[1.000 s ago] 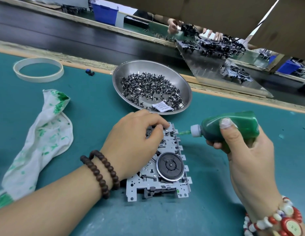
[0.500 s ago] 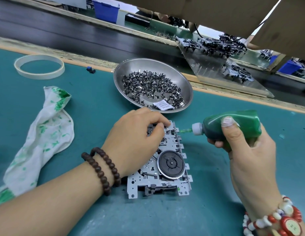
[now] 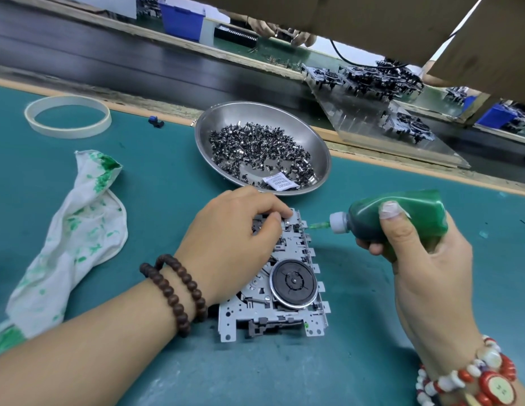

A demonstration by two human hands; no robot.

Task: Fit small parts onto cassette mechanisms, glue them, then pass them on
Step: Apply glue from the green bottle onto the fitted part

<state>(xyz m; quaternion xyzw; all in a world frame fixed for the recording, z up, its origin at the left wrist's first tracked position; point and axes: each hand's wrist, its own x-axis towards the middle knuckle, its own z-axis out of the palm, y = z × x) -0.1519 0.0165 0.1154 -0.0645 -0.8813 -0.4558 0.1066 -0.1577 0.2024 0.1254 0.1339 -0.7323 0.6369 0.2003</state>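
Note:
A metal cassette mechanism (image 3: 287, 291) with a black flywheel lies flat on the green mat. My left hand (image 3: 235, 244) rests on its far end, fingertips pinched on a small part at the top edge. My right hand (image 3: 425, 259) grips a green glue bottle (image 3: 402, 215) held sideways, its thin nozzle tip touching the mechanism's top right corner beside my left fingertips. A steel bowl (image 3: 317, 142) just beyond holds many small dark metal parts and a white sachet.
A white rag (image 3: 76, 230) stained green lies to the left, a white ring (image 3: 68, 117) at far left. Beyond the mat's wooden edge runs a dark conveyor; a clear sheet (image 3: 372, 133) carries finished mechanisms. Another person's hands work at the far bench.
The glue bottle's nozzle has moved left until it touches the mechanism's top edge. My left hand stays pinched at the same spot.

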